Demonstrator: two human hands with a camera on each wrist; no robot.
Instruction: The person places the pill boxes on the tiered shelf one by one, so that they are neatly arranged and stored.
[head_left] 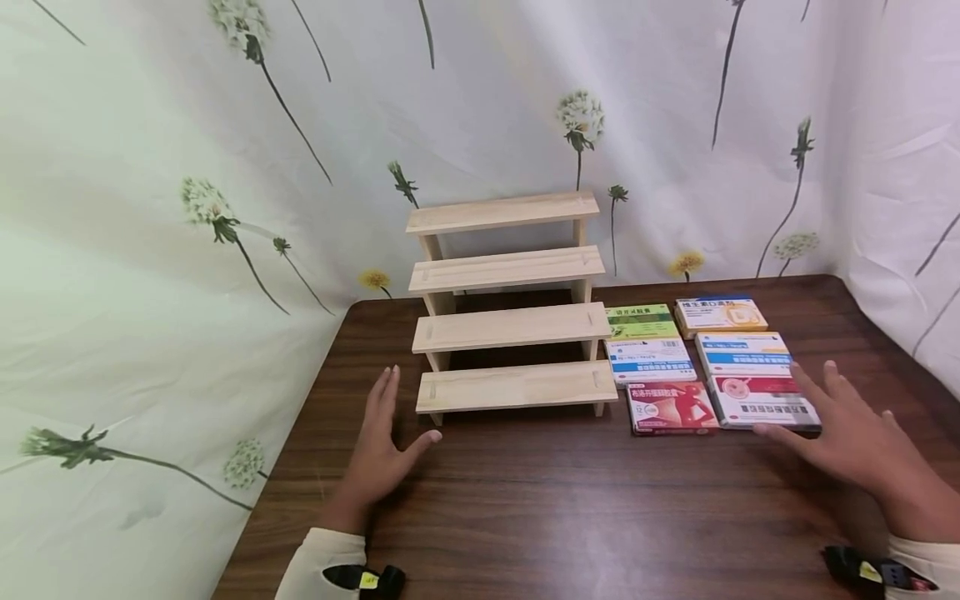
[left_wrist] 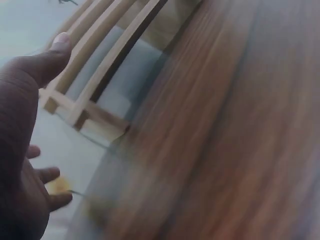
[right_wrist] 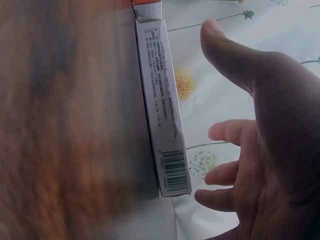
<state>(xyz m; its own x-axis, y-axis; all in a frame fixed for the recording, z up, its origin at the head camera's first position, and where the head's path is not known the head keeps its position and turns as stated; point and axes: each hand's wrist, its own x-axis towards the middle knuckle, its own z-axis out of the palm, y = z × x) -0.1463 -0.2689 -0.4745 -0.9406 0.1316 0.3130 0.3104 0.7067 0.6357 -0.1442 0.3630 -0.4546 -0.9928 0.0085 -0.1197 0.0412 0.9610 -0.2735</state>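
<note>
A four-step wooden rack (head_left: 517,387) stands near the middle back of the dark table. My left hand (head_left: 381,454), holding nothing, is spread beside the rack's lower left end; the left wrist view shows its thumb and fingers (left_wrist: 61,200) apart. To the right of the rack, several medicine boxes lie flat in two columns: a green one (head_left: 641,322), white-and-blue ones (head_left: 651,360), a red one (head_left: 670,407) and an orange-and-white one (head_left: 720,314). My right hand (head_left: 855,429), also spread and holding nothing, is by the red-and-white box (head_left: 761,398); a white box side (right_wrist: 162,105) shows near it.
The brown table (head_left: 570,508) reaches from the rack to the front, with rounded back corners. A white cloth (head_left: 480,100) printed with dandelions hangs behind it and at both sides. Dark bands (head_left: 382,581) with small devices are on both wrists.
</note>
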